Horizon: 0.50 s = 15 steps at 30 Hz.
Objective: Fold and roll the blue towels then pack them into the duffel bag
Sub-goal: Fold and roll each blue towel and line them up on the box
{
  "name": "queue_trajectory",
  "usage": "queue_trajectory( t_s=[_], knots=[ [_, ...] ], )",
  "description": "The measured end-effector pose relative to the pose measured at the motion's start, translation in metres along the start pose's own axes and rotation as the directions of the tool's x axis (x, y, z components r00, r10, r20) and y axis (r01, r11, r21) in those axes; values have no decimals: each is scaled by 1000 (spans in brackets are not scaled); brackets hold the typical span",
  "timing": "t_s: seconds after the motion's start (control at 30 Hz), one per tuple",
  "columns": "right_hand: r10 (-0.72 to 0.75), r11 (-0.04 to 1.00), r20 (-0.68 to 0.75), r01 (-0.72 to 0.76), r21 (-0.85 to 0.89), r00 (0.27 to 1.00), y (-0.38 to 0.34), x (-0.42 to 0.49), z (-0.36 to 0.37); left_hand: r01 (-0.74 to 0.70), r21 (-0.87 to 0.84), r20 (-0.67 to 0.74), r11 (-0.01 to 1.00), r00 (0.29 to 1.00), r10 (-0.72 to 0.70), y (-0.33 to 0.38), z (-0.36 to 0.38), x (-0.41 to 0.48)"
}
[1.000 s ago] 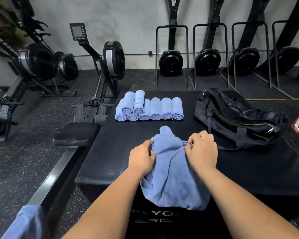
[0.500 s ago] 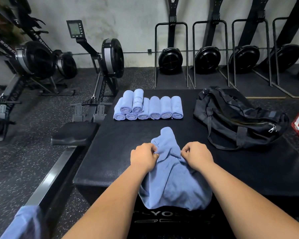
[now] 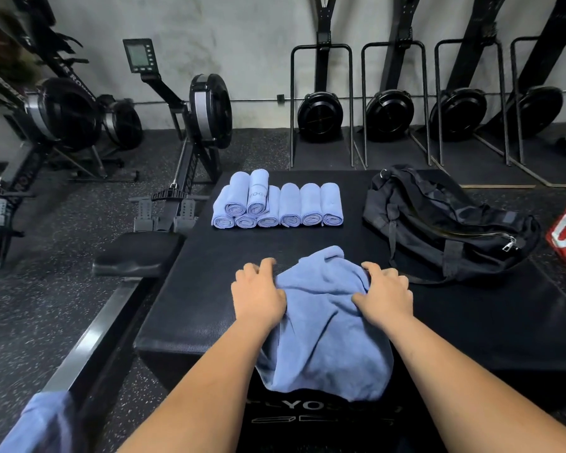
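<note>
Loose towel (image 3: 321, 325): crumpled, lying on the near middle of the black box (image 3: 183, 305), its lower part hanging over the front edge.

Left hand (image 3: 258, 294): at the towel's left edge, fingers bent and bunched, gripping the cloth there.

Right hand (image 3: 386, 294): on the towel's upper right edge, fingers curled over the fold, thumb pressed flat on the cloth. The hands are apart, with the towel between them.

Rolls (image 3: 276, 202): eight finished ones at the far left of the box top. Six lie side by side and touching, and two more are stacked on the leftmost. Spiral ends face the camera.

Bag (image 3: 445, 223): black duffel, slumped on the right of the box, well apart from the rolls. Zip pull at its right end; cannot tell how far the zip is open.

Rower (image 3: 206, 116): on the floor left of the box.

Blue cloth (image 3: 36, 423): blurred, bottom left corner.
</note>
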State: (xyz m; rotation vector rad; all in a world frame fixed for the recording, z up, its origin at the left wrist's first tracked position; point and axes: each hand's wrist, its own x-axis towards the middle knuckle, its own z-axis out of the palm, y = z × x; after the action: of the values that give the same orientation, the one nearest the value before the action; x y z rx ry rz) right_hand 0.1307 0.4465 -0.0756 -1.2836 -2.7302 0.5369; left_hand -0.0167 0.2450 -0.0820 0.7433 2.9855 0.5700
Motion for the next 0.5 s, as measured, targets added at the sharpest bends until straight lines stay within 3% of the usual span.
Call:
queue_trajectory(
  t_s=[0.1, 0.27, 0.4, 0.43, 0.5],
  knots=[
    [-69, 994, -19, 71, 85, 997, -4, 5, 2, -148, -124, 47, 981, 987, 155, 8, 0, 6],
    [-23, 937, -160, 77, 342, 987, -7, 13, 1, -287, -78, 103, 955, 950, 294, 16, 5, 15],
    [-155, 945, -39, 159, 284, 987, -1, 21, 9, -372, 69, 200, 925, 914, 353, 21, 8, 20],
    [-171, 945, -52, 179, 273, 984, -1, 24, 10, -399, 133, 217, 907, 905, 366, 21, 10, 20],
    [-204, 905, -216, 268, 331, 955, -5, 29, 5, -438, 250, 210, 863, 895, 393, 20, 14, 20]
  ],
)
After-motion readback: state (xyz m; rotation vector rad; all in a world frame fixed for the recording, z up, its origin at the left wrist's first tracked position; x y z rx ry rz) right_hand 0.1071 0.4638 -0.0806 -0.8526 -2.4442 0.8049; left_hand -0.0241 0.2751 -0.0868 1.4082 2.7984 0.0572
